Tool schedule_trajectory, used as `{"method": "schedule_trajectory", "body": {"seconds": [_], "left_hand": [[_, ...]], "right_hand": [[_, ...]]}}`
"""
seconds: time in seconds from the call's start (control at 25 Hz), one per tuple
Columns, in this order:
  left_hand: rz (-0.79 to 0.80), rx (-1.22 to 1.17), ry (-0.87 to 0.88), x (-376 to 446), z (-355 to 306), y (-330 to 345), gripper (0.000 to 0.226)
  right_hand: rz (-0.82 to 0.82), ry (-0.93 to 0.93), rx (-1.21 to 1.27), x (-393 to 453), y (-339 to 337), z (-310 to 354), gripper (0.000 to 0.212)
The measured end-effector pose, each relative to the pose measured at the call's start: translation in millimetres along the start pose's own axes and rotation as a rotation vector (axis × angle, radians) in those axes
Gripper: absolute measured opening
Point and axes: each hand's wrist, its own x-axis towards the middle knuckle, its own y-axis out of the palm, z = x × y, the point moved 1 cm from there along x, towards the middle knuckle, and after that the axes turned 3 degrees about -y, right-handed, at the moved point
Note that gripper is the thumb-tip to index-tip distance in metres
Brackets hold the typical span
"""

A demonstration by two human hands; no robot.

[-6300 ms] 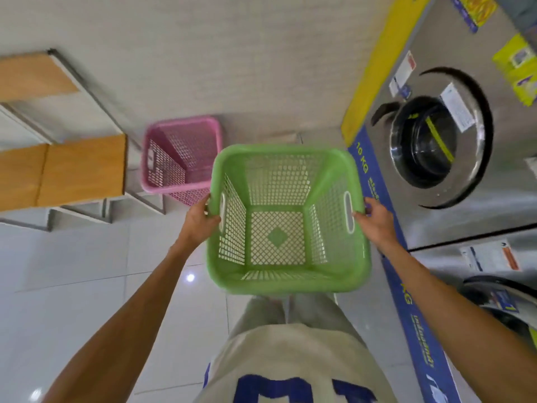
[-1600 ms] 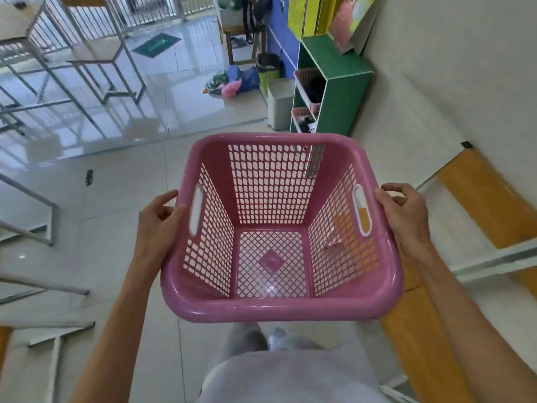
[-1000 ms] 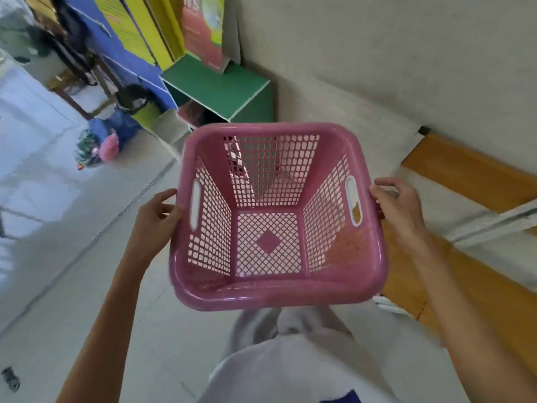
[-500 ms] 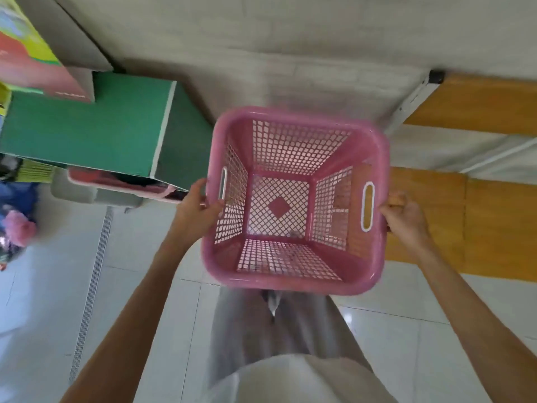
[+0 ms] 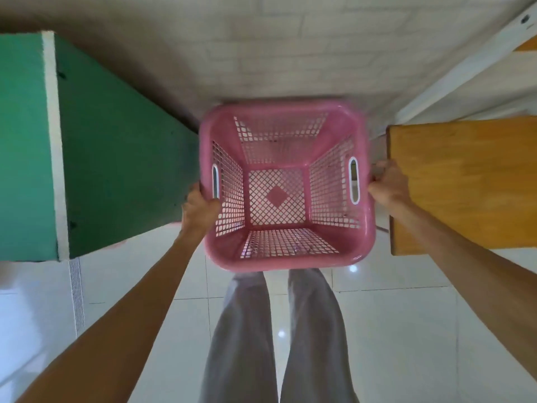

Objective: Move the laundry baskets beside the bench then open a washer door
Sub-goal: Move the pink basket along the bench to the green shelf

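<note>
I hold an empty pink laundry basket by both side handles, low over the floor. It hangs in the gap between the wooden bench on the right and a green cabinet on the left, close to the wall. My left hand grips its left rim. My right hand grips the right handle, right next to the bench's end. Whether the basket touches the floor cannot be told. No green basket and no washer are in view.
The green cabinet stands at the left, its side close to my left hand. A pale brick wall runs behind the basket. White metal bench framing slants at the upper right. Glossy white floor tiles lie around my legs.
I have turned to face the wall and bent down. The pink basket has dropped lower into the gap between cabinet and bench. Both hands keep their grip.
</note>
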Motion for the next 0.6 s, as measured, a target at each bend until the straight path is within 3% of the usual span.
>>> {"method": "schedule_trajectory", "body": {"seconds": [0.16, 0.36, 0.6], "left_hand": [[0.054, -0.127, -0.031, 35, 11, 17, 0.045], [0.161, -0.101, -0.027, 62, 29, 29, 0.055], [0.226, -0.081, 0.006, 60, 20, 25, 0.063]], "right_hand": [[0.032, 0.051, -0.055, 46, 26, -12, 0.016], [0.045, 0.09, -0.041, 60, 46, -28, 0.018], [0.135, -0.077, -0.116, 55, 45, -14, 0.02]]}}
